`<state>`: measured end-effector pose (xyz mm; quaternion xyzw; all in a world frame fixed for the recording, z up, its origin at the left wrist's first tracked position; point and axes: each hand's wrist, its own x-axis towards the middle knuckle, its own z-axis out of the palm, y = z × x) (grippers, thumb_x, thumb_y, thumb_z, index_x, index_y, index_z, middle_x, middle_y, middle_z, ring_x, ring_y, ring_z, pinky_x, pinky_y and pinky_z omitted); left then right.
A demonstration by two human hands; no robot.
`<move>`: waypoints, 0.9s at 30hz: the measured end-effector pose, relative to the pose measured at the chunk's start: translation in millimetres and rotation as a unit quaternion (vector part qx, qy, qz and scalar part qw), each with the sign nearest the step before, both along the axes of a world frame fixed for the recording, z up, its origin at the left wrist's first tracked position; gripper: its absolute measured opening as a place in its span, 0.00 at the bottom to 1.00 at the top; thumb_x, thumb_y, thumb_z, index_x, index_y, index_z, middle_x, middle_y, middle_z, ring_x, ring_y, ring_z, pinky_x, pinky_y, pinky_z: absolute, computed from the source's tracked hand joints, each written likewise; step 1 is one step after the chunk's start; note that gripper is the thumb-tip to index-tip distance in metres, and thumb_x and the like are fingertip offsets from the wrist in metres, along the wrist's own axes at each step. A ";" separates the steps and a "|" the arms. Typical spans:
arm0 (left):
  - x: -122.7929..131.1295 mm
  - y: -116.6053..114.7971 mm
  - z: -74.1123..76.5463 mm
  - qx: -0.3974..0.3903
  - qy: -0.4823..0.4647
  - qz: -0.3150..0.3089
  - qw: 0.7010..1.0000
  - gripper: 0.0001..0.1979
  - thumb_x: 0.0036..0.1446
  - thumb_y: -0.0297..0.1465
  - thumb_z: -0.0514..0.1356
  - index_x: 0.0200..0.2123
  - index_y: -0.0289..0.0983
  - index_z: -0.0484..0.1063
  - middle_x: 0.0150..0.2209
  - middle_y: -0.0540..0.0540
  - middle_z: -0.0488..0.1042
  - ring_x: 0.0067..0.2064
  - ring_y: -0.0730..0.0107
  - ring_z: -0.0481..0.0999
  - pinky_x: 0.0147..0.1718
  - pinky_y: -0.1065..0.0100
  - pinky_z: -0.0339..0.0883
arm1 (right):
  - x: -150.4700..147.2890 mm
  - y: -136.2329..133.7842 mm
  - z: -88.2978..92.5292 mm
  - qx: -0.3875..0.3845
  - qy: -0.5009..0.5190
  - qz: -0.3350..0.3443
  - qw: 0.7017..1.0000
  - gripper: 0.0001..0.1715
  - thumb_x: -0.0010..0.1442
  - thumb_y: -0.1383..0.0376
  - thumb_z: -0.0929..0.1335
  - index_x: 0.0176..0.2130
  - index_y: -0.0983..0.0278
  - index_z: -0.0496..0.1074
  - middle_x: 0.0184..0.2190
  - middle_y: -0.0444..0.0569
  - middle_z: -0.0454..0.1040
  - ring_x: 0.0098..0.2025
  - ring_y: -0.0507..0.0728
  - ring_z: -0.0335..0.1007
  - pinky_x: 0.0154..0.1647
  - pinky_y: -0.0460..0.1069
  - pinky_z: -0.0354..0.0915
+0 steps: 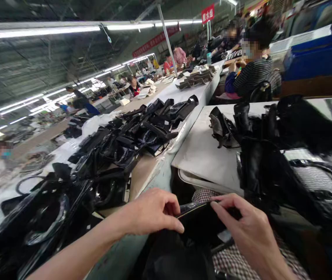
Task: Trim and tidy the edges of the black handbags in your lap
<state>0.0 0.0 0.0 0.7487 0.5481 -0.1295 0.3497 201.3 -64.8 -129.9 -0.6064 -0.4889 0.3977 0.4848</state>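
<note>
A black handbag (pixel 180 254) rests on my lap, its mouth turned up toward me. My left hand (pixel 151 212) pinches the left part of the bag's rim between thumb and fingers. On the other side, my right hand (pixel 246 229) grips the same edge with thumb and forefinger. Between the two hands the rim is stretched nearly straight, with a thin pale line along it. Inside the bag it is dark, and a small whitish piece (pixel 224 235) shows near my right hand. The bag's lower part runs out of the picture.
Many black bags (pixel 119 144) lie piled along the long table (pixel 146 175) at my left. More black bags (pixel 259 163) cover the white tabletop (pixel 209 149) at right. A co-worker in a striped top (pixel 252 76) sits beyond, near a blue bin (pixel 323 56).
</note>
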 end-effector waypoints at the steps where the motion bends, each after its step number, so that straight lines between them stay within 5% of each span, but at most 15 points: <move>1: 1.1 0.7 -0.5 0.023 0.011 -0.029 0.999 0.11 0.46 0.40 0.69 0.30 0.40 0.78 0.29 0.53 0.79 0.31 0.71 0.76 0.28 0.73 0.60 | 0.1 3.2 0.1 -0.002 -0.001 0.001 1.000 0.16 0.57 0.51 0.68 0.25 0.58 0.69 0.38 0.44 0.80 0.41 0.59 0.74 0.42 0.53 0.66; 7: 7.4 -0.1 -9.9 0.168 0.022 -0.216 0.962 0.12 0.61 0.32 0.58 0.27 0.37 0.77 0.26 0.51 0.76 0.29 0.73 0.73 0.30 0.72 0.58 | 4.7 15.9 -0.4 -0.006 0.009 -0.014 1.000 0.16 0.55 0.51 0.67 0.24 0.58 0.70 0.37 0.47 0.80 0.41 0.62 0.75 0.44 0.54 0.65; 12: 10.0 -3.7 -23.8 0.237 -0.018 -0.245 0.940 0.12 0.60 0.28 0.56 0.24 0.35 0.72 0.23 0.51 0.71 0.26 0.76 0.69 0.27 0.72 0.54 | 11.0 15.0 -2.7 -0.006 0.018 -0.017 1.000 0.16 0.56 0.52 0.68 0.24 0.58 0.70 0.37 0.47 0.80 0.40 0.61 0.75 0.43 0.53 0.66; 18: 20.7 2.5 -22.1 0.178 -0.057 -0.204 0.961 0.12 0.62 0.30 0.58 0.27 0.36 0.76 0.25 0.51 0.73 0.28 0.75 0.70 0.29 0.73 0.57 | 14.1 11.1 -8.7 0.026 0.012 0.005 1.000 0.14 0.59 0.54 0.68 0.26 0.59 0.70 0.36 0.45 0.80 0.38 0.58 0.75 0.40 0.51 0.66; 27: 41.9 30.7 -19.2 0.119 -0.089 -0.298 0.943 0.11 0.61 0.32 0.60 0.29 0.35 0.78 0.25 0.52 0.71 0.28 0.76 0.70 0.28 0.74 0.57 | 11.7 5.8 -7.7 0.044 0.020 -0.006 0.999 0.13 0.59 0.57 0.68 0.26 0.60 0.69 0.34 0.45 0.79 0.37 0.57 0.75 0.40 0.51 0.66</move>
